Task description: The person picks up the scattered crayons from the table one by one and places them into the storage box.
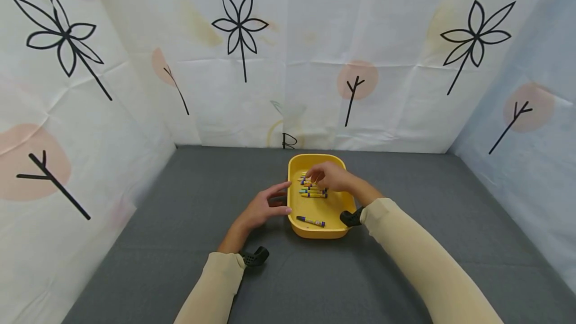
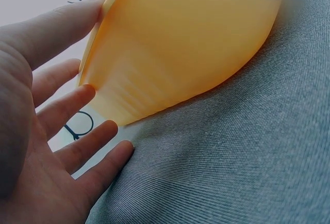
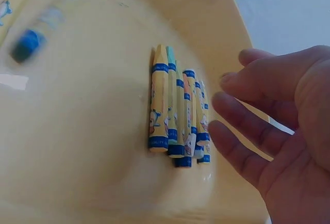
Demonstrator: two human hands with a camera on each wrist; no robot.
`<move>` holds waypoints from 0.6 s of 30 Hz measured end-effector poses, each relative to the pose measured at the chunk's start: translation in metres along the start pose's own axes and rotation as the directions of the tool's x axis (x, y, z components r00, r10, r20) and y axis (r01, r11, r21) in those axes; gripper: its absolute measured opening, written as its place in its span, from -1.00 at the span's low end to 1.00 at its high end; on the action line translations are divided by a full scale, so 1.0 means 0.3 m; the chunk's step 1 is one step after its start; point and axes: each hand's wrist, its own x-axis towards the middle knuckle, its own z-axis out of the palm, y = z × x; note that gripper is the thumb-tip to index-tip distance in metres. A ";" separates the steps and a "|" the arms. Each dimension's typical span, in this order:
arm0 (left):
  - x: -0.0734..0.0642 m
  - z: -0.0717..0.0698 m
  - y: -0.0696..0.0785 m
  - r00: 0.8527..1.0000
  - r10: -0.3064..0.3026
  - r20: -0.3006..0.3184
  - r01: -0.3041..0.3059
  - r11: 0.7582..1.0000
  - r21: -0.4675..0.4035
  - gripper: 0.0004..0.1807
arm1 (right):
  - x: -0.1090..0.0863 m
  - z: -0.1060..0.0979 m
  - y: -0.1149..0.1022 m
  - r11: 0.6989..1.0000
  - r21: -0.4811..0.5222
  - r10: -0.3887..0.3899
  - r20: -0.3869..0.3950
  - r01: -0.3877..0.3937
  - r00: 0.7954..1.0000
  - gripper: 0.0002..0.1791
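Note:
A yellow plastic tub (image 1: 317,231) stands on the grey cloth. Inside it, several crayons (image 1: 314,195) in yellow wrappers with blue bands lie side by side in a row. A dark-tipped crayon (image 1: 310,221) lies apart, toward the near end. My left hand (image 1: 263,209) is at the tub's left side with fingers spread, thumb and index fingertip at the rim. My right hand (image 1: 330,176) reaches over the tub. In the right wrist view its loosely bent fingers (image 3: 237,154) are beside the far end of the row of crayons (image 3: 160,100), holding nothing.
The grey cloth (image 1: 202,284) spreads around the tub. White fabric printed with flowers and trees (image 1: 310,24) hangs behind and at both sides. A dark wrist strap (image 1: 255,256) is on the left wrist, and another (image 1: 351,217) on the right.

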 end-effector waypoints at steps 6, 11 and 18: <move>-0.001 0.001 -0.001 1.000 -0.002 -0.009 0.002 1.000 -0.003 -0.25 | 0.006 -0.007 0.020 0.998 -0.045 0.043 -0.101 -0.048 0.994 -0.61; -0.001 0.002 0.002 1.000 -0.003 -0.012 0.003 1.000 -0.007 -0.24 | 0.013 -0.007 0.025 0.998 -0.027 0.055 -0.095 -0.058 0.994 -0.61; 0.000 0.004 0.005 1.000 0.020 -0.004 -0.020 1.000 -0.010 -0.23 | 0.019 0.000 0.026 0.998 -0.016 0.064 -0.061 -0.065 0.996 -0.58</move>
